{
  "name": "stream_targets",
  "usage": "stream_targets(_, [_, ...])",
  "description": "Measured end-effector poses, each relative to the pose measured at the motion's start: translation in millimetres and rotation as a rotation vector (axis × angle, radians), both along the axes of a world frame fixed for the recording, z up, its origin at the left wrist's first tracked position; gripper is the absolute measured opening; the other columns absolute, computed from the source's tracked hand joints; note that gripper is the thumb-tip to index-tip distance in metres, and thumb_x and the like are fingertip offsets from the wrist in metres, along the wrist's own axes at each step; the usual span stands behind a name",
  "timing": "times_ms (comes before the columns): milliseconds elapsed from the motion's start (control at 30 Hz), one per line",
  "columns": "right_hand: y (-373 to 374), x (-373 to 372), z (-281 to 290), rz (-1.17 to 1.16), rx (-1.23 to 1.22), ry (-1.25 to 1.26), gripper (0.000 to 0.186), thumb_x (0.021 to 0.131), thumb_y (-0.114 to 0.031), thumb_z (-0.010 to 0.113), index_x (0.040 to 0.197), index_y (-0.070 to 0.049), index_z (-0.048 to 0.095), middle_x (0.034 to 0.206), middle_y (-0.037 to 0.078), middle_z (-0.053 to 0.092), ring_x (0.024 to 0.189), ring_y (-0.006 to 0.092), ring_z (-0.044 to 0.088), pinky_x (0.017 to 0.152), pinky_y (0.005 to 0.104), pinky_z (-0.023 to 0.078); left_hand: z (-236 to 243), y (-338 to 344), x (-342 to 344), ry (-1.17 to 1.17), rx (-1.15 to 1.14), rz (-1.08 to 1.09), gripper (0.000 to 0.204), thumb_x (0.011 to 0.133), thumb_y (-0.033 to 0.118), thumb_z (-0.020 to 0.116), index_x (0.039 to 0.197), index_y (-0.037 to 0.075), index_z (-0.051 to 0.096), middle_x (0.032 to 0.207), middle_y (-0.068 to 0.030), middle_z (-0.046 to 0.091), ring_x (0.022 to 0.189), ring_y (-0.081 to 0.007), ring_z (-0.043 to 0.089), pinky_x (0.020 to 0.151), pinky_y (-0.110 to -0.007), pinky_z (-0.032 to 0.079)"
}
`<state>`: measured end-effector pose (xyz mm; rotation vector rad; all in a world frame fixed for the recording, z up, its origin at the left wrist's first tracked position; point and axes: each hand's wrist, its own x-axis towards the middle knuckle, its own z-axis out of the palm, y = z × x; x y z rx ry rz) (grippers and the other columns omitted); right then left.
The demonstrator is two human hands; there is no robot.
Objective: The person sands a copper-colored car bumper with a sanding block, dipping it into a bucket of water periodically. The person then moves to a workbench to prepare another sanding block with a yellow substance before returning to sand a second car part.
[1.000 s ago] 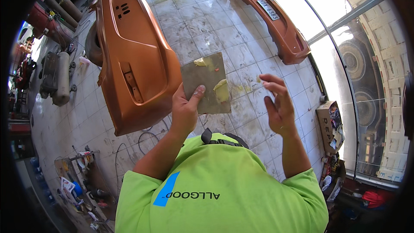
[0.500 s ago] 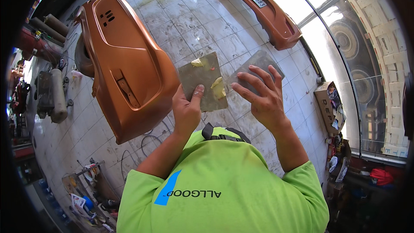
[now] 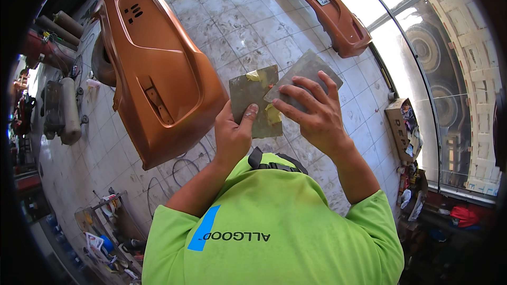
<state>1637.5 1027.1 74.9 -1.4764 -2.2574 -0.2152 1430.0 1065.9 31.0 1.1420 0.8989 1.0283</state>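
Note:
My left hand (image 3: 234,129) grips a flat grey rectangular plate (image 3: 242,94), its thumb pressed on the top face. Yellow putty (image 3: 273,115) sticks to that plate near its right edge, with a smaller dab at the far edge. In my right hand (image 3: 320,119) is a second thin grey sheet, a putty spreader (image 3: 312,66), with the fingers spread over its face and the thumb hidden. The spreader is tilted, and its left corner overlaps the plate's right edge just above the putty. Whether the two touch, I cannot tell.
An orange car bumper (image 3: 174,74) stands on the tiled floor (image 3: 237,37) to the left. Another orange bumper (image 3: 338,21) with a number plate lies at the far right. A cardboard box (image 3: 400,126) sits by the glass at right; a compressor tank (image 3: 70,111) stands at left.
The spreader in my right hand has moved left and turned, so its corner now overlaps the plate. My left hand and plate have shifted slightly to the right.

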Motion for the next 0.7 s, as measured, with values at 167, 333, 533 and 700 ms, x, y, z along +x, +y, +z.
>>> stream_targets(167, [-1.2, -8.1, 5.7, -0.038, -0.021, 0.001, 0.050, 0.073, 0.001, 0.075, 0.113, -0.028, 0.077, 0.124, -0.004, 0.068, 0.126, 0.0212, 0.060, 0.118, 0.0537, 0.030, -1.4, 1.4, -4.5, 0.040, 0.031, -0.003, 0.022, 0.103, 0.007, 0.061, 0.123, -0.004, 0.062, 0.110, -0.0074, 0.072, 0.098, -0.0103, 0.065, 0.087, -0.027, 0.052])
stream_targets(333, [-2.5, -10.6, 8.7, -0.040, -0.005, 0.015, 0.053, 0.070, 0.003, 0.075, 0.112, -0.028, 0.077, 0.123, -0.004, 0.069, 0.126, 0.0217, 0.060, 0.118, 0.0544, 0.030, 1.6, 1.2, -3.6, -0.021, -0.007, 0.015, 0.022, 0.102, 0.007, 0.061, 0.121, -0.004, 0.064, 0.109, -0.0083, 0.073, 0.097, -0.0109, 0.066, 0.086, -0.028, 0.053])
stream_targets(533, [0.6, -5.7, 5.5, -0.013, -0.011, -0.040, 0.037, 0.080, -0.008, 0.073, 0.112, -0.026, 0.076, 0.122, -0.004, 0.067, 0.126, 0.0218, 0.058, 0.116, 0.0576, 0.030, 4.0, 0.3, -4.4, 0.010, -0.014, -0.002, 0.023, 0.103, 0.006, 0.060, 0.123, -0.004, 0.063, 0.111, -0.0082, 0.073, 0.098, -0.0109, 0.066, 0.087, -0.028, 0.053])
stream_targets(700, [-0.4, -7.0, 6.1, -0.016, -0.009, -0.041, 0.037, 0.079, -0.007, 0.073, 0.112, -0.026, 0.076, 0.121, -0.004, 0.067, 0.126, 0.0217, 0.058, 0.116, 0.0578, 0.030, 3.1, -1.0, -4.0, -0.001, -0.022, -0.003, 0.022, 0.103, 0.005, 0.060, 0.122, -0.005, 0.063, 0.111, -0.0082, 0.073, 0.098, -0.0112, 0.066, 0.087, -0.028, 0.053])
